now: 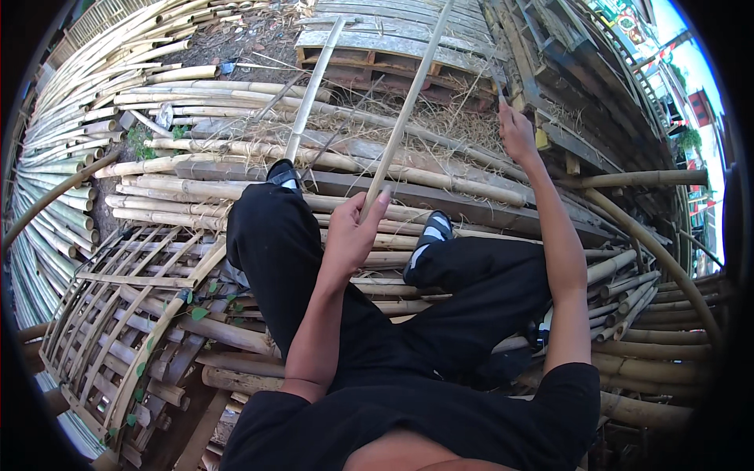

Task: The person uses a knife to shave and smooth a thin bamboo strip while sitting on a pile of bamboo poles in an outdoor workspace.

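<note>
My left hand (355, 228) grips the near end of a long pale bamboo strip (408, 106) that runs up and away toward the far pallet. My right hand (517, 132) is raised at the upper right, closed on the handle of a knife (501, 88) whose blade points upward. A second bamboo strip (314, 90) lies to the left, ending by my left shoe (283, 174). My legs in black trousers stretch out over the bamboo pile, with my right shoe (430, 232) resting on the poles.
Stacked bamboo poles (157, 165) cover the ground all around. A woven bamboo lattice frame (118, 314) lies at lower left. A wooden pallet (385, 47) sits ahead, with dark timber planks (565, 86) at right. Curved bamboo (667, 259) arches at the right.
</note>
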A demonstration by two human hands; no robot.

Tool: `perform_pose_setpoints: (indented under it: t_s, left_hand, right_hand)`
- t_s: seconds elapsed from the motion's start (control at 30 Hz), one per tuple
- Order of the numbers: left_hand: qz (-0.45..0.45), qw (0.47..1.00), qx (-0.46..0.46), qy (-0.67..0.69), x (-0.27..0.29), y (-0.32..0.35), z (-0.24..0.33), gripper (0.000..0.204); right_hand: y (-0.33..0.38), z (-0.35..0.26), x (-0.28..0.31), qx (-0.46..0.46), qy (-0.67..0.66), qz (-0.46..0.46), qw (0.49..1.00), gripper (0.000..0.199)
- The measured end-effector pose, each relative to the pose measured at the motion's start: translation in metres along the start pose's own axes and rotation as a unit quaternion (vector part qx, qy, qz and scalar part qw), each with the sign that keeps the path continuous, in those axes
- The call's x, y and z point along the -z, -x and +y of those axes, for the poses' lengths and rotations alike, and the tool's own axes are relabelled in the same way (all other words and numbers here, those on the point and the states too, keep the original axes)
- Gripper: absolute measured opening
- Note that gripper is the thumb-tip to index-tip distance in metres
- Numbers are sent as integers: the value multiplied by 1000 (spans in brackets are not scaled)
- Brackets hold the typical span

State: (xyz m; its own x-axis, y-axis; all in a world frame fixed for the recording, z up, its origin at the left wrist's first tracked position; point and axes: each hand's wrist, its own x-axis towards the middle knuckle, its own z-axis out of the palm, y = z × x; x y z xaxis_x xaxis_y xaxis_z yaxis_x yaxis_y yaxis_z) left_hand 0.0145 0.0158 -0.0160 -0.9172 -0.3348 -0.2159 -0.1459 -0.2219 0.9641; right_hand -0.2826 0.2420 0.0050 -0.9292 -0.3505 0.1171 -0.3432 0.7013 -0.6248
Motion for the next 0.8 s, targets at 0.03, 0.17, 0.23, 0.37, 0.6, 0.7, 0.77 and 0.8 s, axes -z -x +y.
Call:
perform_pose_setpoints:
  t_s: [0.03,0.17,0.23,0.37,0.6,0.7,0.77,0.8]
  left_hand:
    - [-8,1000,6,23,-1,0,0,28]
    - [-35,997,10,70,-3,1,5,24]
    - [-62,993,18,95,-1,1,4,22]
    - [-82,982,53,160,3,4,13,23]
    - [-68,987,62,133,6,-1,5,25]
    - [-99,979,76,162,4,6,7,21]
    - [-125,975,60,174,3,11,18,22]
    - [-120,975,56,176,6,12,19,22]
  right_hand:
    - [8,-12,-4,14,-3,-20,1000,45]
    - [52,-74,-20,145,14,-170,975,38]
    - [70,-94,-31,201,20,-215,955,35]
    - [93,-111,-56,283,11,-246,927,33]
    - [54,-90,-64,235,44,-230,943,42]
    - [-5,-51,-51,94,-23,-14,995,51]
    - [-41,7,-4,124,126,67,982,58]
    - [-43,17,6,16,87,82,993,57]
